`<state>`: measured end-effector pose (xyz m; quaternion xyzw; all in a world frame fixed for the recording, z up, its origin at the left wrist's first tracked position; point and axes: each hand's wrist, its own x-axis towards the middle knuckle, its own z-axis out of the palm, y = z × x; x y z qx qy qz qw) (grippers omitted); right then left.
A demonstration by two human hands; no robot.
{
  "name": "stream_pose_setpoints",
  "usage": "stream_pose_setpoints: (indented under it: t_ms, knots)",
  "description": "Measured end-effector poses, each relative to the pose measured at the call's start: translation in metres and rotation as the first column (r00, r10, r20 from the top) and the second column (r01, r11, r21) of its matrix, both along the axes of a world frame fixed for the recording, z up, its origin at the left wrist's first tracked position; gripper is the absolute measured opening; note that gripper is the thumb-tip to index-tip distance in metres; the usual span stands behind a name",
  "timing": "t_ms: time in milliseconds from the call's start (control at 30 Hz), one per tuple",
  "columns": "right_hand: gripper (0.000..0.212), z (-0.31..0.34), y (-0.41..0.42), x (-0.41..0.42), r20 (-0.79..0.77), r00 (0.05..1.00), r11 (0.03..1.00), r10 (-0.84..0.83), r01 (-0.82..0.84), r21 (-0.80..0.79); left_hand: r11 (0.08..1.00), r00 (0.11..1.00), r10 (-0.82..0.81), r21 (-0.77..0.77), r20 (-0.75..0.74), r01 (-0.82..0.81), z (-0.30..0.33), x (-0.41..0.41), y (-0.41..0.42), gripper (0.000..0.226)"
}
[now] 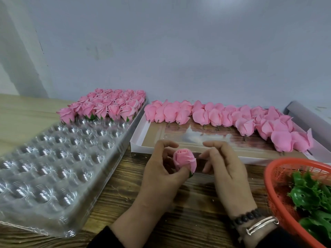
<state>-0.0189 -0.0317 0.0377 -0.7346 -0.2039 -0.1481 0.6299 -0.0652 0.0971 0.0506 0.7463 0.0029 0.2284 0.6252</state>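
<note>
"One rose head [184, 161] matters right now — where is it?"

"Above the worktop [125, 203], pinched in the left hand [161, 174], thumb low on the petals and fingers curled behind. The bud tip points up and away; the green calyx [191, 174] peeks out at the base, toward the person."

"And the right hand [225, 169]?"

"Just beside the bloom on its right, fingers loosely curled, holding nothing that I can see."

"Which way to the tray?"

"The clear plastic tray [53, 158] lies to the left, so the left hand is nearer. Its empty pockets are glossy, round, ribbed cups; finished roses [107, 106] fill the far rows. I'd judge this one goes base-down into a pocket next to those."

"Handling?"

"Petals look soft, matte, easily dented — a light pinch suits. The red mesh basket [272, 185] of stiff jagged calyxes [308, 194] sits on the right."
</note>
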Motion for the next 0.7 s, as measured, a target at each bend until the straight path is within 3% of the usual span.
stream_pose_setpoints:
  t_ms: [167,400,533,700]
  knots:
    - [0.014,-0.002,0.004,-0.002,0.003,0.999,0.989,0.050,-0.049,-0.137,0.997,1.000,0.020,-0.077,-0.006,-0.020,0.000,0.002,0.005,0.035]
    - [0.014,-0.004,0.001,-0.002,-0.009,0.999,0.986,0.052,-0.053,-0.159,0.990,0.990,0.134,-0.055,0.050,-0.131,0.021,-0.004,0.019,0.035]
    - [0.022,-0.005,0.000,-0.003,-0.053,0.997,0.982,0.058,-0.066,-0.178,0.959,0.951,0.274,0.035,0.142,-0.281,0.058,0.006,0.058,0.039]
    - [0.021,-0.006,0.001,-0.002,-0.069,0.996,0.980,0.059,-0.071,-0.184,0.842,0.857,0.473,0.181,0.203,-0.508,0.089,0.034,0.154,0.039]
